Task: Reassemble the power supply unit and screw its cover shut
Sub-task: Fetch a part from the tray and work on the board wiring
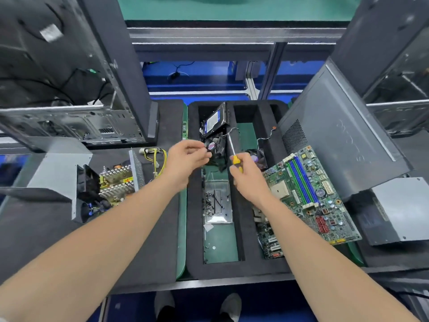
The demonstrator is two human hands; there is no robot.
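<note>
The opened power supply unit (pixel 111 182) lies at the left on black foam, its heatsinks and circuit board exposed, yellow cables (pixel 160 159) trailing to its right. Its grey metal cover (pixel 55 173) stands tilted against its left side. My right hand (pixel 246 175) grips a yellow-handled screwdriver (pixel 233 152), shaft pointing up and away. My left hand (pixel 185 156) is raised over the middle tray with fingers curled, pinching something too small to make out, next to a small black fan (pixel 214 147). Both hands are well right of the power supply.
A clear tray of loose screws (pixel 218 205) sits in the middle foam compartment (pixel 239 228). A motherboard (pixel 311 196) leans at the right, a second grey metal box (pixel 392 210) beyond it. A hard drive (pixel 216 119) stands behind the fan. Computer cases rise at the left (pixel 69 89) and right (pixel 343 126).
</note>
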